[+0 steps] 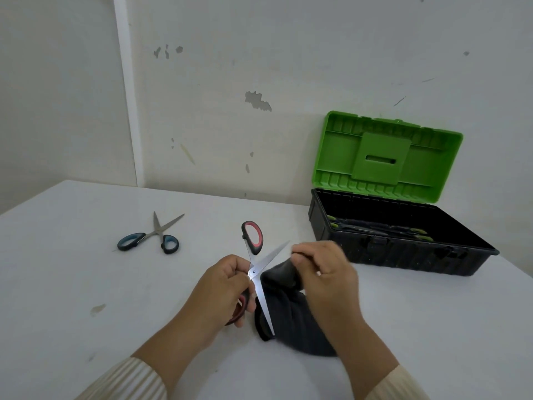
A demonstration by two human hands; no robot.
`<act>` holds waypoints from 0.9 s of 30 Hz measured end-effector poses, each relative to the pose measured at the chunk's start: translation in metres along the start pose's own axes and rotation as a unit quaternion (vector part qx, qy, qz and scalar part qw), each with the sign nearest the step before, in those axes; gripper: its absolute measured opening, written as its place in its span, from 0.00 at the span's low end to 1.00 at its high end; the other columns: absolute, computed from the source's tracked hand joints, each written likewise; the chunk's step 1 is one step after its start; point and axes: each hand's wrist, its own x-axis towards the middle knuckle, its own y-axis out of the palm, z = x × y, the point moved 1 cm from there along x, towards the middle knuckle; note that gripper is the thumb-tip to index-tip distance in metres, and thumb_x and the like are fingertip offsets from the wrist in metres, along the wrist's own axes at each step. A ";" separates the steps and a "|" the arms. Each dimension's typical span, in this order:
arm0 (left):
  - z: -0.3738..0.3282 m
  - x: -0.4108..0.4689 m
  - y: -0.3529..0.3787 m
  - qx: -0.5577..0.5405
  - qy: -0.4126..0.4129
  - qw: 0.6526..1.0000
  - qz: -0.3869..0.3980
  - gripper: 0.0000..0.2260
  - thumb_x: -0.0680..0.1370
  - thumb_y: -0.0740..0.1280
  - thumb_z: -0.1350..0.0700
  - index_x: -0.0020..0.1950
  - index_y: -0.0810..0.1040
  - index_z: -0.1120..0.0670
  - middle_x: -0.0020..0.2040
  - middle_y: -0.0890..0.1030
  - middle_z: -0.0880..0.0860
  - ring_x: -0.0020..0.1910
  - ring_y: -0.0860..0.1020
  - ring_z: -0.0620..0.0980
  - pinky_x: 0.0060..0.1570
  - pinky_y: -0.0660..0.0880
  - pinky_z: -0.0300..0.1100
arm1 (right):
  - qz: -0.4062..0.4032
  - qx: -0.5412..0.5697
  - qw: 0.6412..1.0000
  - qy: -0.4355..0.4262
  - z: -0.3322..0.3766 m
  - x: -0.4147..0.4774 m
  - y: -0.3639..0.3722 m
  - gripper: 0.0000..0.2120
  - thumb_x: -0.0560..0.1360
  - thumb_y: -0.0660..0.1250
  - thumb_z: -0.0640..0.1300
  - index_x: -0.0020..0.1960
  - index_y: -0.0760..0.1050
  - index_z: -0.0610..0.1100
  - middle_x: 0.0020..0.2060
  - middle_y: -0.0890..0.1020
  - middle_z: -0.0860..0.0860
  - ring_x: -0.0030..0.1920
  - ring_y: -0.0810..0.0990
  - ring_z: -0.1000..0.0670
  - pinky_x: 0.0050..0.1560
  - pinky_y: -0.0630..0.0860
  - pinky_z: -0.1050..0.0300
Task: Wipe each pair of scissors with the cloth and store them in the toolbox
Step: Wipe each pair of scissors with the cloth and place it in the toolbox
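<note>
Wiping in hand on the red-and-black plastic-handled steel scissors (pixel 253 271), held in the air in front of the black plastic toolbox (pixel 398 249), on its near-left side. Left hand (pixel 227 287) grips the lower handle loop, fingers curled round it. The blades are spread wide into an X, probably so each flat face is exposed to the cloth separately.

Right hand (pixel 326 272), slightly blurred, pinches a bunched fold of the dark grey soft cloth (pixel 291 313) close to the upper blade. The rest of the cloth hangs down behind the lower blade to the white table (pixel 86 284).

A second pair, blue-and-black-handled scissors (pixel 157 235) with thin bright blades half open, lies flat on the table well left of the toolbox, not yet stored.

The toolbox's ribbed green lid (pixel 383 157) stands propped open against the wall, presumably for drop-in access. Dark items with green tips lie inside; I cannot tell what they are.
</note>
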 end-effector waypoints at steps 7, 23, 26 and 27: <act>-0.003 0.000 -0.006 -0.073 0.019 0.995 -0.062 0.09 0.76 0.58 0.67 0.42 0.75 0.59 0.27 0.76 0.59 0.24 0.69 0.54 0.24 0.67 0.41 | 0.177 0.031 0.979 -0.094 0.012 -0.017 0.032 0.08 0.71 0.63 0.44 0.45 0.81 0.45 0.42 0.81 0.49 0.45 0.74 0.58 0.48 0.67 0.78; -0.007 0.000 -0.006 -0.186 0.041 0.952 -0.240 0.08 0.77 0.57 0.63 0.44 0.74 0.55 0.36 0.75 0.53 0.35 0.70 0.49 0.38 0.68 0.43 | 0.264 0.122 0.943 0.159 0.040 -0.031 0.038 0.09 0.74 0.62 0.55 0.41 0.75 0.51 0.34 0.78 0.55 0.32 0.72 0.60 0.35 0.67 0.68; -0.002 -0.004 0.005 -0.195 0.035 0.959 -0.201 0.08 0.78 0.57 0.63 0.45 0.74 0.54 0.34 0.74 0.54 0.32 0.71 0.51 0.31 0.68 0.44 | 0.266 0.274 0.887 0.258 0.045 -0.029 0.035 0.07 0.76 0.64 0.44 0.46 0.81 0.47 0.33 0.80 0.49 0.28 0.73 0.53 0.29 0.70 0.59; -0.001 -0.004 0.006 -0.199 0.032 0.961 -0.189 0.07 0.77 0.57 0.63 0.45 0.74 0.54 0.34 0.74 0.54 0.31 0.71 0.51 0.30 0.69 0.44 | 0.262 0.296 0.879 0.266 0.045 -0.028 0.034 0.08 0.76 0.64 0.41 0.46 0.81 0.47 0.32 0.80 0.47 0.27 0.73 0.53 0.29 0.70 0.58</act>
